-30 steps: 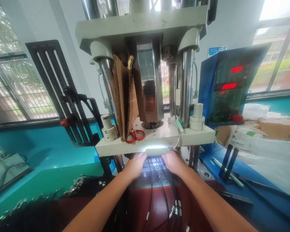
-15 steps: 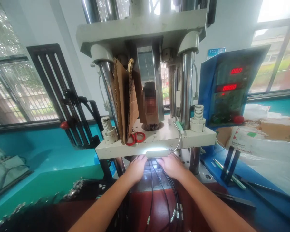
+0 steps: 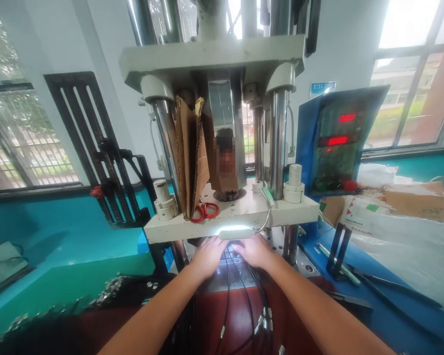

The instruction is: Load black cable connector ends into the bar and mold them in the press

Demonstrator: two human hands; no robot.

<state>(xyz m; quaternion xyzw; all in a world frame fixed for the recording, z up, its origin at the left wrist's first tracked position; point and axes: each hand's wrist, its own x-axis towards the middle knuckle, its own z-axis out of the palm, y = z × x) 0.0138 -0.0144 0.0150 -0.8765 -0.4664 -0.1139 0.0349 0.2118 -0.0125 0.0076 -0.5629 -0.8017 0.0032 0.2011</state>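
Observation:
My left hand (image 3: 208, 257) reaches to the front of the press, its fingers bent together and their tips hidden under the lamp. Across from it, my right hand (image 3: 257, 252) has its thumb pointing inward over the upper ends of thin black cables (image 3: 248, 291). Its other fingers are mostly hidden. What the left fingertips hold, I cannot make out. The cables hang toward me between my forearms, with silvery metal end fittings (image 3: 265, 318) at their lower ends. Just above both hands, a lit lamp (image 3: 237, 234) runs along the edge of the pale press plate (image 3: 192, 230).
Red-handled scissors (image 3: 204, 212) and folded cardboard (image 3: 192, 162) rest on the plate. To the right are a blue control box (image 3: 307, 143) with red digits, a pen-like tool (image 3: 338, 264) and plastic bags (image 3: 395, 256). Bundled black cables (image 3: 107, 305) lie at left.
The camera view has shifted slightly, so the control box sits further left and lower. My hands stay close together under the lamp, the right thumb a little nearer the left hand.

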